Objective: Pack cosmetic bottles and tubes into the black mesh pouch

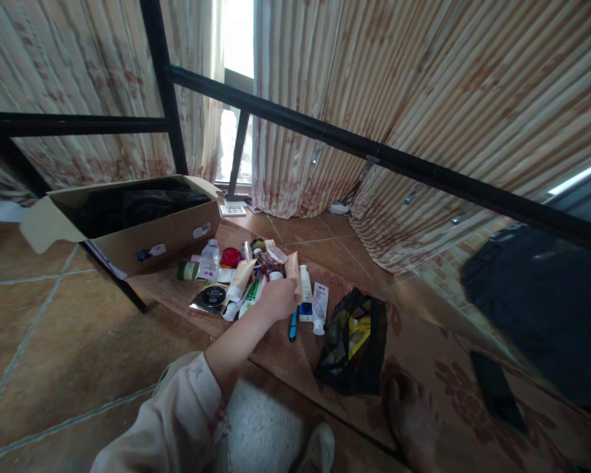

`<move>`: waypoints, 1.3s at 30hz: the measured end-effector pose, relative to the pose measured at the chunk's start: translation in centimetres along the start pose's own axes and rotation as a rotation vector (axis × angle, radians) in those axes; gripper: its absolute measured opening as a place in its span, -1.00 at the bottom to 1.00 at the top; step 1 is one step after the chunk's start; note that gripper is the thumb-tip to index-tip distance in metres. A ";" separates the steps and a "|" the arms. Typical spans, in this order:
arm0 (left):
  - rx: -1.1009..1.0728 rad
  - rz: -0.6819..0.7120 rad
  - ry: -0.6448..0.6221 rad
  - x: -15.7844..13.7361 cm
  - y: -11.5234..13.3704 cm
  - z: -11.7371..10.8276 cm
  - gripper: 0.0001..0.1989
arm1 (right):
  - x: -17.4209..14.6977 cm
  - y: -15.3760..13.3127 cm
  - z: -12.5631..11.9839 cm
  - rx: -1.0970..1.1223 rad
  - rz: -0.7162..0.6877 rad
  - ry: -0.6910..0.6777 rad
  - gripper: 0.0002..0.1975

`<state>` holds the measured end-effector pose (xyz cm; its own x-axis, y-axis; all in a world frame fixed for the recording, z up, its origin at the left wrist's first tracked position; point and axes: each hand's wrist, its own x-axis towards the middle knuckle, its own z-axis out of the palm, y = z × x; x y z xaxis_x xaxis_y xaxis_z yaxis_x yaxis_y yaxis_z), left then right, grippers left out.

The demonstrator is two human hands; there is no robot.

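Observation:
My left hand [280, 299] reaches in from the lower left over a cluster of toiletries, its fingers closed on a peach-coloured tube [292, 266] that stands up from the grip. Just right of it lie a white and blue tube [305, 289], a pale tube with a white cap [320, 305] and a blue slim item [293, 325]. To its left are a cream tube [241, 279], a clear bottle [209, 259], a red round lid [230, 257] and a black round compact [213, 297]. My right hand [414, 414] appears dark and smeared at the lower right, beside a black mesh bag [354, 348].
A cardboard box [150, 246] holding dark material stands at the left. A brown patterned mat [448, 374] lies beneath the items, with a dark phone-like slab [497, 387] on it. Black metal bars [295, 121] cross before striped curtains [295, 164]. Dark fabric [536, 315] fills the right.

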<state>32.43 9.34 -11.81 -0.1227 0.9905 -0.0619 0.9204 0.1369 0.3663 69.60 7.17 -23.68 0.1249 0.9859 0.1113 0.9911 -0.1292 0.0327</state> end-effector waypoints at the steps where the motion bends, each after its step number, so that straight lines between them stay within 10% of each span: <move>1: 0.009 -0.003 -0.023 -0.3 0.5 0.4 -0.68 | 0.0 0.0 0.0 -0.001 0.003 0.002 -0.54; 20: 0.078 -0.018 -0.116 -0.4 1.6 2.5 -0.67 | 0.0 0.0 -0.1 -0.002 -0.018 0.012 -0.57; 39: -0.049 -0.141 0.122 2.2 1.3 4.0 -0.53 | 0.1 0.1 0.3 0.027 0.017 -0.024 -0.52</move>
<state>34.88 11.68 -15.16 -0.2956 0.9553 -0.0035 0.8724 0.2715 0.4066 69.77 7.31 -23.92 0.1426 0.9859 0.0875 0.9896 -0.1435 0.0040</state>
